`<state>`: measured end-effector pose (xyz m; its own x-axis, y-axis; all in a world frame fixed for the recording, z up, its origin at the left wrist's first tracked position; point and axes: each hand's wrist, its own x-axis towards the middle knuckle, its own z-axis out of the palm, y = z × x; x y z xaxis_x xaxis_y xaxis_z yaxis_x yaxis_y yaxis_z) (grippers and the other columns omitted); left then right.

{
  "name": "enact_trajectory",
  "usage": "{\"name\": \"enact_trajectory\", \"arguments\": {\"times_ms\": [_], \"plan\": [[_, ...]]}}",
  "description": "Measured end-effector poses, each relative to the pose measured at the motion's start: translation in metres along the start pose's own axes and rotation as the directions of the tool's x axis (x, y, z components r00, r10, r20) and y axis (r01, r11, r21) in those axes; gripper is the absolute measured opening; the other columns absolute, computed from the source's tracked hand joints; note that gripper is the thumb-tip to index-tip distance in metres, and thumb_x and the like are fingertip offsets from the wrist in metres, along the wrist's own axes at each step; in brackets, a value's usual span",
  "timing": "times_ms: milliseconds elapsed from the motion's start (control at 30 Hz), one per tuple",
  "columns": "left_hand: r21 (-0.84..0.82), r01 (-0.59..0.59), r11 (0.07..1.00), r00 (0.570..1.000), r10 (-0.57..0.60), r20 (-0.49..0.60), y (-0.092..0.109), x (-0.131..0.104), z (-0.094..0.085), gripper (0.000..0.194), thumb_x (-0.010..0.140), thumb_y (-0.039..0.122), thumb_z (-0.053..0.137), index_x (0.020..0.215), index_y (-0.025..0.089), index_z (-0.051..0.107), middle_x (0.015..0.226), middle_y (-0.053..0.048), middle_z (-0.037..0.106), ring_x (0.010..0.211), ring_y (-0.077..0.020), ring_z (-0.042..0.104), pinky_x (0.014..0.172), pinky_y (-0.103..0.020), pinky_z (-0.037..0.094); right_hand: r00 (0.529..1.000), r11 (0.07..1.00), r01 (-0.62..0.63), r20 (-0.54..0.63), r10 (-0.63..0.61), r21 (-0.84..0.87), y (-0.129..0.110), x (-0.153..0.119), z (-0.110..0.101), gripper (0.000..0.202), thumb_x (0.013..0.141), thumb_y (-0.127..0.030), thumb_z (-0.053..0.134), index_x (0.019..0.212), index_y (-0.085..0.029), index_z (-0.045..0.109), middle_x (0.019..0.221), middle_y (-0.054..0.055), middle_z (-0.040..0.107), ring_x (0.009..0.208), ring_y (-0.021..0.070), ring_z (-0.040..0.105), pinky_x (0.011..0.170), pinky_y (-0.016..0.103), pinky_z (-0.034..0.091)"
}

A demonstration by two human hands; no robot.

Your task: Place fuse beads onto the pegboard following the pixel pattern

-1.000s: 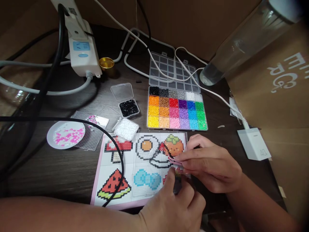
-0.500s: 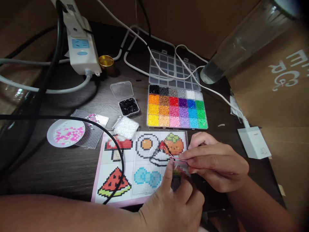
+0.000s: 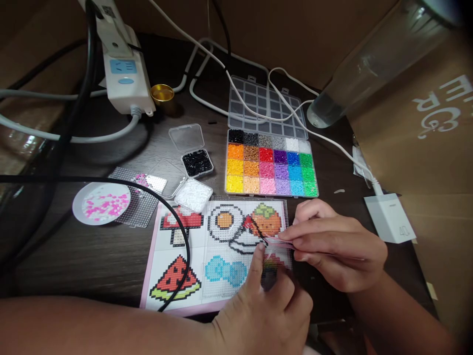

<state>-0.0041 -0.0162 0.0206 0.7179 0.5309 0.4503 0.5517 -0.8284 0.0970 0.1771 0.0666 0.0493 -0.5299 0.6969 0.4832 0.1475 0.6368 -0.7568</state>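
My right hand (image 3: 334,246) pinches a pair of pink tweezers (image 3: 284,242), whose tips lie just right of my left fingertip. My left hand (image 3: 271,305) has its index finger stretched out onto a clear pegboard (image 3: 286,212), at the right end of a black bead outline (image 3: 244,251). Its other fingers are curled, with nothing visible in them. The pegboard lies over a pixel pattern sheet (image 3: 157,268) showing a mushroom, an egg, an orange fruit and a watermelon slice. Whether a bead sits between the tweezer tips is too small to tell.
Behind the sheet stands a sorted bead case (image 3: 271,165) with its lid open. Small boxes hold black beads (image 3: 197,162) and white beads (image 3: 194,195). A bowl (image 3: 79,209) of pink and white beads sits left. A black cable (image 3: 186,256) crosses the sheet.
My right hand has drawn slightly to the right, and the tweezer tips have backed away from my left fingertip. The left hand has barely moved.
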Motion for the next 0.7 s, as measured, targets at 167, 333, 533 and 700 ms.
{"name": "enact_trajectory", "arguments": {"times_ms": [167,333,533,700], "plan": [[-0.016,-0.025,1.0,1.0,0.025,-0.006,-0.001,0.002,-0.001,0.024,0.095,0.032,0.052,0.091,0.023,0.073,0.101,-0.003,0.068,0.09,-0.0273,0.059,0.097,-0.061,0.037,0.998,0.998,-0.06,-0.015,0.06,0.005,0.003,0.003,0.006,0.038,0.083,-0.007,0.07,0.117,-0.024,0.074,0.096,0.01,0.081,0.075,0.0226,0.07,0.065,0.041,0.055],[-0.039,-0.034,0.999,0.999,0.033,-0.015,-0.002,0.003,0.0,0.022,0.094,0.03,0.053,0.09,0.024,0.073,0.098,-0.001,0.07,0.087,-0.0262,0.06,0.094,-0.057,0.04,0.999,0.999,-0.053,0.005,0.053,0.004,0.003,0.004,0.008,0.038,0.081,-0.003,0.071,0.115,-0.02,0.075,0.094,0.011,0.081,0.075,0.0225,0.073,0.069,0.042,0.056],[-0.013,-0.055,0.998,0.998,0.054,-0.02,-0.001,0.002,-0.001,0.022,0.094,0.03,0.053,0.094,0.021,0.072,0.098,-0.002,0.071,0.088,-0.0254,0.064,0.088,-0.05,0.042,0.991,0.995,-0.093,-0.094,0.091,-0.026,0.003,0.007,0.006,0.034,0.078,-0.002,0.073,0.105,-0.022,0.078,0.092,0.009,0.081,0.072,0.0217,0.072,0.067,0.04,0.056],[0.118,-0.098,0.988,0.992,0.106,-0.064,-0.004,-0.001,0.008,0.028,0.097,0.025,0.045,0.099,0.015,0.071,0.095,-0.003,0.068,0.09,-0.0226,0.064,0.089,-0.047,0.041,0.959,0.986,-0.16,-0.242,0.146,-0.04,0.003,0.011,0.006,0.032,0.079,-0.002,0.071,0.102,-0.024,0.079,0.09,0.008,0.081,0.078,0.0241,0.073,0.071,0.042,0.058]]}}
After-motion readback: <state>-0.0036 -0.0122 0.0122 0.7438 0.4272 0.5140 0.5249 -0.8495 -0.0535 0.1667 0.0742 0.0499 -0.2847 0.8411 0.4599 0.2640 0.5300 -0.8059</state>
